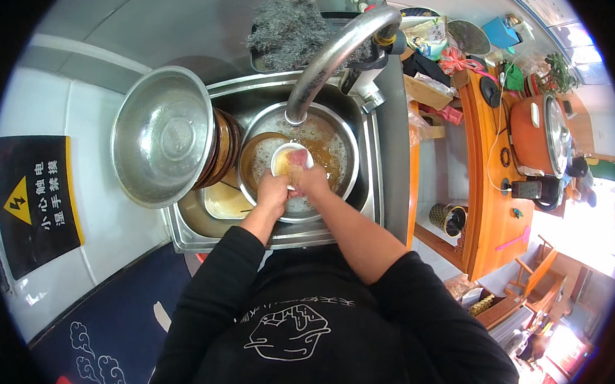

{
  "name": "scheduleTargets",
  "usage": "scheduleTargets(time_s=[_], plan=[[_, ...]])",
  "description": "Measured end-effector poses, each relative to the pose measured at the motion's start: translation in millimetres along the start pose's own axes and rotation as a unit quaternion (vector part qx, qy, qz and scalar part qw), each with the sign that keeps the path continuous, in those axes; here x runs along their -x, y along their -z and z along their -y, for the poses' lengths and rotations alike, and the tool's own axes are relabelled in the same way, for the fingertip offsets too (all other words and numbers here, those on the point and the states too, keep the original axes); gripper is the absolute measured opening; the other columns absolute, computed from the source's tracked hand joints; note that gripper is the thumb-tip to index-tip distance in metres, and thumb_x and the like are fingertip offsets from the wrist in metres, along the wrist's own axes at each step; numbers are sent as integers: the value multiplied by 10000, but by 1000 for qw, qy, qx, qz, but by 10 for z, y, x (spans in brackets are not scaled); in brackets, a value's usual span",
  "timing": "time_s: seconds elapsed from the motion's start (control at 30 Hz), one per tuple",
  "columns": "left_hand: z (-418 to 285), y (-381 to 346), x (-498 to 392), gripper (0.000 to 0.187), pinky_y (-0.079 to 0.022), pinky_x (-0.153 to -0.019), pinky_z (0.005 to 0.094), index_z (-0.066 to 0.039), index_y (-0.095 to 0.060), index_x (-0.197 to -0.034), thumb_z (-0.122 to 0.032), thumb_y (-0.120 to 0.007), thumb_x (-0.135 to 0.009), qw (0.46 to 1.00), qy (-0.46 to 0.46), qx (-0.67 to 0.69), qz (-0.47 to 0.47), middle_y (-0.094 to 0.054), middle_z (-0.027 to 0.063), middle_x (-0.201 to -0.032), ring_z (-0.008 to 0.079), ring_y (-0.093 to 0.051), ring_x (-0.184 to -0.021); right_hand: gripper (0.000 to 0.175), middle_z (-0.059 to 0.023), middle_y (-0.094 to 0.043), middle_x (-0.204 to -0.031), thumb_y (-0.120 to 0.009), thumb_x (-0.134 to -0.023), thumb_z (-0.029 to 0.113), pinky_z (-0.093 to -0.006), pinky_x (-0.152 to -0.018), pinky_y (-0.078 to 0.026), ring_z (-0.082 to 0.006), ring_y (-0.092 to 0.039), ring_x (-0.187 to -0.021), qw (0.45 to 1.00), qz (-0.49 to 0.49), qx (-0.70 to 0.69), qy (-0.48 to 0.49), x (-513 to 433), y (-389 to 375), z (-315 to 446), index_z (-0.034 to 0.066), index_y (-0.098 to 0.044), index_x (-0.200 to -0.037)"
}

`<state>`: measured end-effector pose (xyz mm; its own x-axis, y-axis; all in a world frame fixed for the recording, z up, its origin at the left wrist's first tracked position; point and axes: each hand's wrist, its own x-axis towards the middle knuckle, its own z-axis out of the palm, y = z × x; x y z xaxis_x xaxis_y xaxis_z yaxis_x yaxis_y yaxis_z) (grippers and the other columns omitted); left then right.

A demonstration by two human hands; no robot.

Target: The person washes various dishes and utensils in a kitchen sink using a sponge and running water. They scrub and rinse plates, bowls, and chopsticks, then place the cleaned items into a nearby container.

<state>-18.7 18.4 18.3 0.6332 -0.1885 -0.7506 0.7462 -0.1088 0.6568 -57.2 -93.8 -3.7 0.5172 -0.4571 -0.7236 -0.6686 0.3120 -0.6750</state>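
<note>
In my left hand I hold a small white bowl by its near rim, over a metal basin of brownish, foamy water. My right hand reaches in from the other side, pressing a yellow and pink sponge or cloth into the bowl. A round brown dish or lid lies partly under the water. The curved steel faucet ends just above the basin. Whether water runs from it, I cannot tell.
The steel sink surrounds the basin. At its left, a large metal bowl leans against stacked brown dishes, above a pale tray. Steel wool fills a dark tray behind. Right of the sink stands a wooden table with an orange cooker.
</note>
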Motion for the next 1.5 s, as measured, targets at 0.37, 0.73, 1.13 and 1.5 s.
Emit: scheduleTargets(time_s=[0.37, 0.73, 1.13, 1.5], plan=[[-359, 269, 32, 311, -540, -714, 470, 16, -678, -958, -269, -566, -1013, 833, -332, -441, -32, -699, 241, -778, 402, -694, -748, 760, -134, -604, -523, -477, -1019, 607, -392, -458, -510, -258, -631, -440, 979, 46, 196, 41, 249, 346, 416, -54, -660, -690], [-279, 214, 202, 318, -568, -648, 323, 17, -609, -1217, -194, -645, -982, 961, -170, -205, 70, -711, 114, -1021, 224, -693, -747, 427, -197, -711, -852, -757, -862, 205, -392, -663, -583, -313, -708, -687, 905, 13, 388, 174, 256, 498, 542, 57, -657, -1250], [-305, 206, 618, 141, -411, -1111, 467, -39, -710, -933, -67, -661, -803, 632, -479, -596, 124, -687, 170, -1075, 395, -553, -1247, 265, -120, -635, -623, -723, -911, 137, -363, -474, -514, -195, -600, -466, 966, 199, 152, -72, 114, 564, 560, 60, -708, -1164], [-242, 312, 316, 226, -511, -906, 340, -60, -626, -1239, -150, -589, -1035, 986, -8, -38, 164, -682, 23, -1139, 156, -640, -1020, 258, -202, -706, -974, -537, -991, 108, -376, -680, -562, -241, -716, -769, 977, 91, 14, 192, -188, 551, 720, -28, -650, -1180]])
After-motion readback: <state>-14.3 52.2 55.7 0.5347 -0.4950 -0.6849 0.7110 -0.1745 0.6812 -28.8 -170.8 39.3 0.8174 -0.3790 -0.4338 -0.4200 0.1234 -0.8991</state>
